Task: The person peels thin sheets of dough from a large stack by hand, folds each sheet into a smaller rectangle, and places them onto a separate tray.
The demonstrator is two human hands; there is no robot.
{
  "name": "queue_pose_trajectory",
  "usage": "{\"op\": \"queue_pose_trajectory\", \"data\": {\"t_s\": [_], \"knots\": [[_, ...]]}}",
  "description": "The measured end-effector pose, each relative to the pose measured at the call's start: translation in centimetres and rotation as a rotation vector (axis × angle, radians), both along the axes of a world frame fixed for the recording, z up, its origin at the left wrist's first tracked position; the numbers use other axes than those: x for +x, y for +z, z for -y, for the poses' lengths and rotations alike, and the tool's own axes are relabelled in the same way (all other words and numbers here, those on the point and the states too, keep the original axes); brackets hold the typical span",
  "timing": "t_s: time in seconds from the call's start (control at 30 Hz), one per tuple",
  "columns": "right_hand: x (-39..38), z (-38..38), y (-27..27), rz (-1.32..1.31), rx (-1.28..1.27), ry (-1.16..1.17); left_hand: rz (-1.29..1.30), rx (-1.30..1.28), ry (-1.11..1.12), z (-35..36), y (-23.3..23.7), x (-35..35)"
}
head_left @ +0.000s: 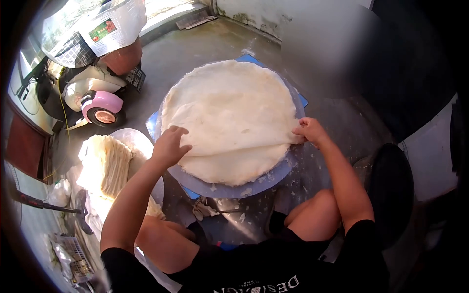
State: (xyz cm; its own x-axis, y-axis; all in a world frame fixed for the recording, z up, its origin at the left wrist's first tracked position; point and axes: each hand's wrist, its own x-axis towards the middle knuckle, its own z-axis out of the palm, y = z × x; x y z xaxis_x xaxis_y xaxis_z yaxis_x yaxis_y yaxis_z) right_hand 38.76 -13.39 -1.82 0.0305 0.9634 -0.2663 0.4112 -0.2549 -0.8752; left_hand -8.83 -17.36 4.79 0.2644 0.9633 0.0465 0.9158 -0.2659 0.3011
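Note:
Large round pale sheets of thin dough (229, 110) lie stacked on a round board (244, 190) in front of me. The top sheet has a loose lower edge that crosses the stack, with another layer showing below it. At the right rim my right hand (311, 132) pinches the edge of the top sheet. My left hand (172, 145) is over the left side of the stack, thumb and fingers apart, at the sheet's left edge. A pile of folded sheets (105, 166) rests on a round tray (155, 188) to the left.
A blue stand (250, 59) shows under the board. At the upper left are a white basket (115, 29) and a pink and black object (103, 107). A dark round object (391, 193) stands at the right. White scraps dot the floor (234, 219).

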Motion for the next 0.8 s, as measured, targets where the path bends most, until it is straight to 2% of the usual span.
{"op": "queue_pose_trajectory", "data": {"t_s": [0.03,0.17,0.27,0.4,0.47,0.53,0.57,0.63,0.67,0.73,0.8], "knots": [[0.5,0.3,-0.7,-0.084,0.02,0.013,-0.012,0.031,-0.044,1.4,-0.8,-0.3],[1.8,0.3,-0.9,-0.088,0.025,-0.008,-0.05,0.185,-0.144,3.6,-3.2,-2.3],[3.1,1.1,0.0,-0.032,-0.086,0.025,-0.066,0.249,-0.107,3.8,-4.1,-3.4],[4.2,1.6,0.0,-0.116,-0.217,0.035,-0.077,0.29,-0.109,3.5,-5.0,-4.6],[4.4,1.9,0.2,-0.142,-0.275,0.04,-0.219,0.326,-0.113,3.1,-5.7,-5.3],[4.4,2.4,0.8,-0.392,-0.391,0.008,-0.191,0.387,-0.105,3.1,-5.8,-5.5],[4.3,2.7,1.2,-0.388,-0.388,0.011,-0.166,0.446,-0.096,3.3,-5.1,-5.3],[4.1,3.3,1.8,-0.581,-0.372,0.043,-0.089,0.485,-0.049,3.8,-3.8,-4.8],[4.0,3.3,2.3,-0.58,-0.373,0.047,-0.013,0.521,-0.007,3.9,-3.2,-4.5],[3.9,3.1,2.9,-0.735,-0.369,0.018,-0.017,0.511,0.036,3.8,-3.2,-4.7],[4.1,2.5,2.0,-0.743,-0.346,-0.015,-0.021,0.5,0.082,3.6,-3.4,-4.8]]}}
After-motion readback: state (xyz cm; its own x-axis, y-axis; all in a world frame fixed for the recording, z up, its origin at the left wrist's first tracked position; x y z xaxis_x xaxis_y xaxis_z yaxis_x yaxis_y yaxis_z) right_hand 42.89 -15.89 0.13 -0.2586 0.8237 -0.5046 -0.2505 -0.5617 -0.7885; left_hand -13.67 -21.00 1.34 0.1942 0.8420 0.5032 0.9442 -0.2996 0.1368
